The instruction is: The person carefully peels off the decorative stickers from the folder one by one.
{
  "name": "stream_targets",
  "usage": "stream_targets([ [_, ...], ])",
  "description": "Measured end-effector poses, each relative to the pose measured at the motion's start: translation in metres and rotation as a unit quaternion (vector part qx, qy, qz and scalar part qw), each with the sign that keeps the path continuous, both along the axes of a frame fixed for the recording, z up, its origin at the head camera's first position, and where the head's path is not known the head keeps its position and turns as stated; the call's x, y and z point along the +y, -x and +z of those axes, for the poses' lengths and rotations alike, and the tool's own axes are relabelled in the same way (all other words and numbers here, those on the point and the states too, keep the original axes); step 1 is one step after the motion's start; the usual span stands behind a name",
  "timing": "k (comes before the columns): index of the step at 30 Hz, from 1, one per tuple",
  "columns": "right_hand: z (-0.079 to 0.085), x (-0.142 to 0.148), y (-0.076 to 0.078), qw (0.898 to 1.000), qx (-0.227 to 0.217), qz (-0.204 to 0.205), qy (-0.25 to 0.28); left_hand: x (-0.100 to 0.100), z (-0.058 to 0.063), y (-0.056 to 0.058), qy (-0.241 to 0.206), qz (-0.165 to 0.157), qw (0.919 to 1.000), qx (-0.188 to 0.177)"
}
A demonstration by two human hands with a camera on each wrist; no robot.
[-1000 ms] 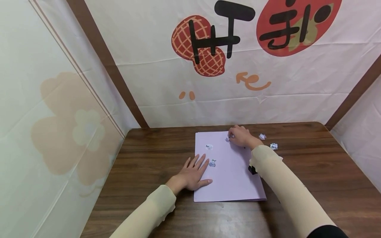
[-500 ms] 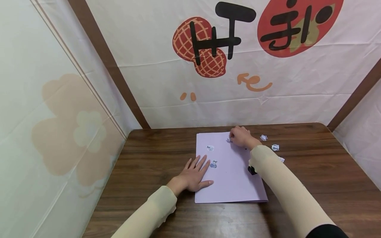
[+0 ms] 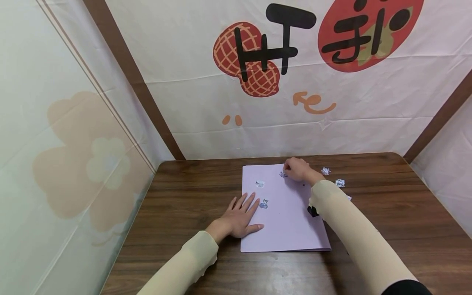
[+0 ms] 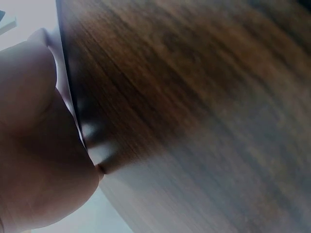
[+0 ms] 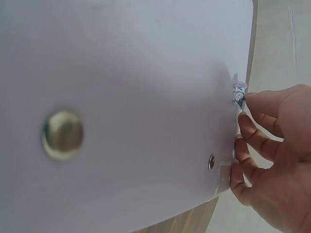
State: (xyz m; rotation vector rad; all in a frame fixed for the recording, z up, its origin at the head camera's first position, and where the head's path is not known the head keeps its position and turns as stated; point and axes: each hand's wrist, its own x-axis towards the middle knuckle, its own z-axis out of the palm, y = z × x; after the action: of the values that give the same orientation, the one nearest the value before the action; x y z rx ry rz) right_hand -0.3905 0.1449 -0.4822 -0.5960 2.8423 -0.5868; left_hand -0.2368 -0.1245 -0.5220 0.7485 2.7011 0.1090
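Note:
A lilac folder (image 3: 287, 229) lies on the wooden table, with metal snap buttons (image 5: 64, 136) on its cover. My left hand (image 3: 241, 217) rests flat on the folder's left side, fingers spread; in the left wrist view its edge (image 4: 43, 141) overlaps the folder's rim. Near the folder's top edge, my right hand (image 3: 298, 170) pinches a small blue-and-white sticker (image 5: 238, 94) between thumb and forefinger, the sticker right at the cover. Two more stickers sit on the cover: a pale one (image 3: 259, 184) at upper left and a blue one (image 3: 263, 204) by my left fingertips.
Right of the folder, several cut-out stickers (image 3: 340, 183) lie on the wooden table (image 3: 191, 180), one partly hidden behind my right sleeve. A printed cloth backdrop (image 3: 258, 139) rises behind the table's far edge, and another cloth hangs along the left side.
My right hand stays at the same sticker near the top edge, with barely any movement. My left hand keeps its place; the head view shifts only slightly.

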Motion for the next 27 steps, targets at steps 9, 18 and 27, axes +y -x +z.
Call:
stream_targets([
  [9,-0.0008,0.0005,-0.002,1.0,0.008,0.002,0.007,0.0004,0.0001,-0.0011,-0.002,0.0,1.0,0.001],
  [18,0.0017,0.0022,-0.0035,0.999,0.007,-0.001,0.037,0.0,-0.0024,-0.0001,-0.002,-0.001,1.0,0.006],
  [27,0.0027,0.0029,-0.0042,0.999,0.01,0.004,0.05,-0.001,-0.007,0.0034,0.002,-0.003,1.0,0.006],
])
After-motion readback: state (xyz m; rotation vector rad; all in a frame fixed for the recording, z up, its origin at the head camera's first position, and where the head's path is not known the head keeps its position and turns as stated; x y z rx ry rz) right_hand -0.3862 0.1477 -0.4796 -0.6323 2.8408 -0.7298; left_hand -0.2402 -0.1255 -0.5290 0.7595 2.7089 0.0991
